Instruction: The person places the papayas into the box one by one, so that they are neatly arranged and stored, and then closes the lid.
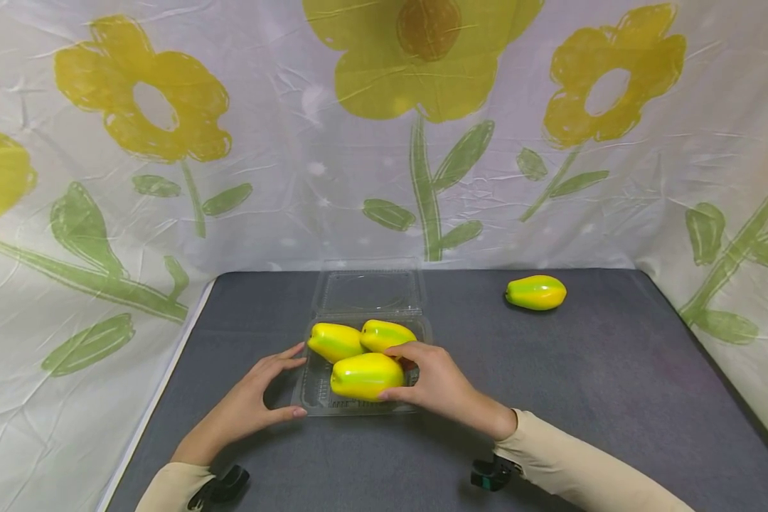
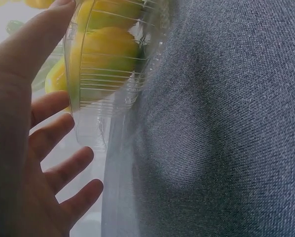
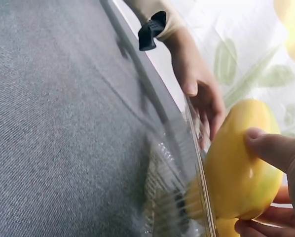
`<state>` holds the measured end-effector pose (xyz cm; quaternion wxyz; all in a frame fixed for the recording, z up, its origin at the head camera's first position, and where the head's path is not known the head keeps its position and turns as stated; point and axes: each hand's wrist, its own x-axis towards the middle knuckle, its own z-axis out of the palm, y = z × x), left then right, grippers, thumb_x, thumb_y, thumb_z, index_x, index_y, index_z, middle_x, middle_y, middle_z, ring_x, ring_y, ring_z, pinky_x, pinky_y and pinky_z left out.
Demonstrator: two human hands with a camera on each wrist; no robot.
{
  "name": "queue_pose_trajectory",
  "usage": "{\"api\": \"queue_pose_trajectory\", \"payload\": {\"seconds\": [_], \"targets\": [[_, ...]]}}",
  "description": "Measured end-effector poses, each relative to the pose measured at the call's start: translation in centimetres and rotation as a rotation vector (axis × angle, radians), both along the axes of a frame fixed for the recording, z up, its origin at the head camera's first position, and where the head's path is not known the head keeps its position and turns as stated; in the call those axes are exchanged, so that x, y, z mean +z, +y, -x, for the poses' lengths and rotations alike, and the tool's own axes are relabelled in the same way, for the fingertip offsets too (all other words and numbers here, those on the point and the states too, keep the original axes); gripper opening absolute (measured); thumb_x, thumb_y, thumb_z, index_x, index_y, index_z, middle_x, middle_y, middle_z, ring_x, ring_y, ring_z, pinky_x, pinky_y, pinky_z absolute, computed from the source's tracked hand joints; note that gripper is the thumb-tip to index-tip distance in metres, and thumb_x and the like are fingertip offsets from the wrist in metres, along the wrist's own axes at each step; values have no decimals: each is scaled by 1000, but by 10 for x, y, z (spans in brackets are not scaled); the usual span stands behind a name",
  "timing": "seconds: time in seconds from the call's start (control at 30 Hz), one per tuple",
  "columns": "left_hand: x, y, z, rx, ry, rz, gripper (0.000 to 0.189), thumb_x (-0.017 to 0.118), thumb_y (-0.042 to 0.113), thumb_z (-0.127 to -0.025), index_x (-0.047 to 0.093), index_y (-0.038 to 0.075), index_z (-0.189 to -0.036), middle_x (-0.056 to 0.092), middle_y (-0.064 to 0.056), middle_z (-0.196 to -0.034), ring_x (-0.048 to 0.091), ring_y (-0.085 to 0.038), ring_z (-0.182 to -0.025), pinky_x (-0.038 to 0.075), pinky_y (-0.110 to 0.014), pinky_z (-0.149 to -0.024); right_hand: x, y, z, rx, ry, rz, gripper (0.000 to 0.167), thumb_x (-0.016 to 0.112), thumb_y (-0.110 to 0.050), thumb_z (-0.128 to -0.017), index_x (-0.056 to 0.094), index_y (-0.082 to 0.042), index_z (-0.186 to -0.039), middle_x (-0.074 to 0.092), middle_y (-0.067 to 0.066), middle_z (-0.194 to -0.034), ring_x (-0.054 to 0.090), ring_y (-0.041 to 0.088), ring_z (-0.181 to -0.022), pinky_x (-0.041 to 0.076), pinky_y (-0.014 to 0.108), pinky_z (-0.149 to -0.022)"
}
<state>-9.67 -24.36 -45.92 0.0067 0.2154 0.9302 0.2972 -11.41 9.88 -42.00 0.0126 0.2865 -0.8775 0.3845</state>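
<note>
In the head view, the front papaya (image 1: 366, 377), yellow with a green flush, is gripped at its right end by the right hand (image 1: 438, 380), the thumb being placed on the near side and the fingers on the far side. It is held over the near part of a clear plastic clamshell container (image 1: 313, 398); whether its underside is borne by the container floor cannot be told. Behind it, two more papayas are held in the container side by side: the back-left papaya (image 1: 333, 341) and the back-right papaya (image 1: 386, 334), the latter partly covered by the right hand's fingers. The left hand (image 1: 259, 395) is spread at the container's left side, its thumb and fingers parted and nothing grasped; whether the rim is touched by the fingertips cannot be made out. The transparent lid (image 1: 371, 290) is folded back on the far side. A fourth papaya (image 1: 536, 293) is set well apart, near the far right edge of the dark grey surface (image 1: 582, 398). Cream sleeves (image 1: 582, 462) and black wrist mounts (image 1: 491, 475) are worn on both arms. The surface is backed by a white cloth (image 1: 281, 185) printed with yellow flowers and green leaves.
</note>
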Motion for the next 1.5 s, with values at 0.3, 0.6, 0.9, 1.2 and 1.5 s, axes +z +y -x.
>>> {"api": "queue_pose_trajectory", "payload": {"seconds": [0.3, 0.6, 0.9, 1.2, 1.5], "targets": [[1, 0, 0, 5, -10, 4, 83, 79, 57, -75, 50, 24, -145, 35, -2, -161, 37, -33, -144, 38, -66, -108, -3, -14, 0, -6, -53, 34, 61, 89, -36, -70, 69, -11, -122, 74, 1, -114, 71, 12, -90, 61, 27, -79], [0, 1, 0, 19, -19, 4, 82, 81, 54, -75, 50, 24, -144, 35, -1, -161, 36, -32, -144, 39, -66, -108, -4, -24, -2, -33, -20, 5, 59, 88, -41, -71, 71, -13, -120, 75, -2, -114, 69, 9, -94, 58, 24, -81], [3, 1, -1, 4, -17, -12, 82, 78, 57, -75, 49, 24, -145, 35, -1, -161, 37, -32, -143, 39, -66, -108, -11, -35, -2, -31, -7, -36, 57, 85, -45, -73, 71, -14, -119, 75, -3, -114, 68, 12, -99, 56, 28, -85], [2, 2, -2, 15, -22, -9, 81, 82, 51, -75, 48, 26, -145, 35, 3, -161, 38, -30, -143, 40, -65, -107, -15, -44, 1, -18, -6, -47, 57, 84, -46, -74, 71, -13, -119, 75, -3, -112, 68, 12, -96, 56, 26, -84], [2, 3, -1, 15, -46, -20, 85, 84, 48, -73, 47, 26, -146, 34, 4, -162, 36, -27, -144, 38, -62, -110, -18, -48, 4, -3, -15, -50, 55, 83, -47, -75, 72, -14, -119, 75, -4, -112, 67, 9, -97, 55, 25, -84]]}}
